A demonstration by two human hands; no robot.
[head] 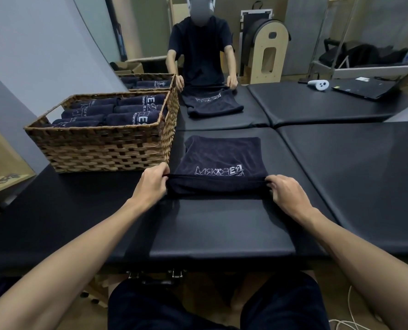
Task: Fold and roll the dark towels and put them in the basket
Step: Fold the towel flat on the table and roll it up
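- While our left hand and right hand pinch the folded towel's near edge on the table, we judge rolling is beginning.
- Next, we roll evenly away, then lift it into the basket beside.

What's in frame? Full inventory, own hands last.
flat towel: 1, dark navy, white logo, on the pad ahead of the wearer
wicker basket: 1, brown, left on the pad
rolled towels: several, dark navy, in the basket; exact count unclear
padded table: black, sectioned, under everything
mirror: ahead, reflecting wearer, towel and basket
controller: 1, white, far right on the pad
laptop: 1, black, far right
left hand: grip on the towel's near left corner
right hand: grip on the near right corner
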